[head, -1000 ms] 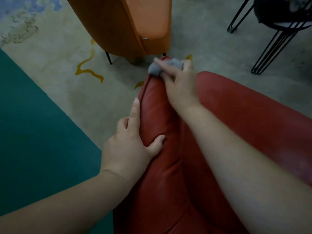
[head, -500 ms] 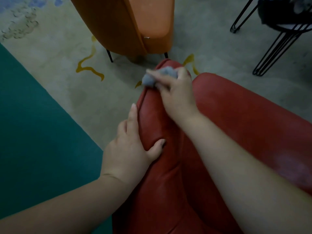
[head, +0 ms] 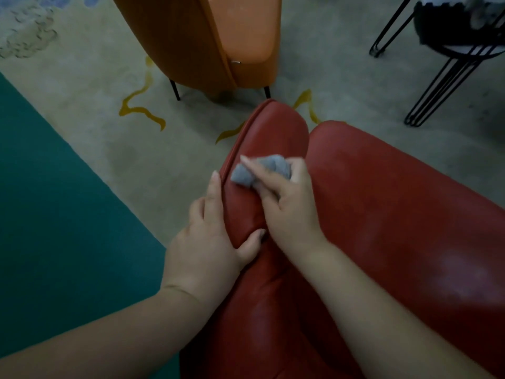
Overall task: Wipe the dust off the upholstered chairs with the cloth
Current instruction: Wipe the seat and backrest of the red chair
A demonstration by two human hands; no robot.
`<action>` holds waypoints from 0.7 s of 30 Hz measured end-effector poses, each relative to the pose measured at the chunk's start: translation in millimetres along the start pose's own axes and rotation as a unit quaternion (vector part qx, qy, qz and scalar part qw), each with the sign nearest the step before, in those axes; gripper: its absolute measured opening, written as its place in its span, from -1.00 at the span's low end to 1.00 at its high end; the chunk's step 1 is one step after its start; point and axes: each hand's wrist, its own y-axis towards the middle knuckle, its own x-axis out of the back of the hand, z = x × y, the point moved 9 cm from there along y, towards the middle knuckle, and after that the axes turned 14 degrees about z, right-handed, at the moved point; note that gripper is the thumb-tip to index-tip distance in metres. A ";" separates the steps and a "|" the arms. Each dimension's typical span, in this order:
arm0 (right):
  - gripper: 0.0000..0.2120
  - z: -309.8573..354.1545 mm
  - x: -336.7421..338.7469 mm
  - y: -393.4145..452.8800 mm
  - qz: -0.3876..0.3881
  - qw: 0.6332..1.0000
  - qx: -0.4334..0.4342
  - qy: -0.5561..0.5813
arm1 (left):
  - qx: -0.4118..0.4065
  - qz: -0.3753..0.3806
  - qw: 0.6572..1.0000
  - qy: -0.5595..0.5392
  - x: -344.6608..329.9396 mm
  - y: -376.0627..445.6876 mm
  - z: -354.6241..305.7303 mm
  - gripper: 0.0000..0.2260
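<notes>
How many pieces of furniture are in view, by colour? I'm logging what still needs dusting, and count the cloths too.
Red upholstered chair: 1
Orange upholstered chair: 1
Black wire-legged piece: 1
Grey cloth, held in the right hand: 1
Total: 4

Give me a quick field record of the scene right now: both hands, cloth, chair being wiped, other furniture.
right hand: grips the grey cloth, pressing it on the red chair's armrest
left hand: holds the armrest's outer edge, thumb on top
red chair: leather-like, nearest the camera
orange chair: beyond it on the rug, untouched
black wire-legged table: upper right
floor: beige patterned rug beside a teal area
</notes>
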 end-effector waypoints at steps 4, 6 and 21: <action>-0.63 -27.2 14.5 62.6 -0.012 0.999 -0.042 -0.006 | 0.000 -0.008 1.000 0.009 -1.4 1.7 0.5 -0.05; -0.64 -40.5 17.3 78.5 -0.011 0.997 -0.077 0.028 | -0.003 -0.008 1.000 0.004 -2.1 1.1 1.0 -0.06; -0.46 -26.8 -12.5 -90.9 0.073 0.969 -0.179 0.152 | -0.021 0.002 0.999 -0.035 -3.7 3.0 4.4 -0.07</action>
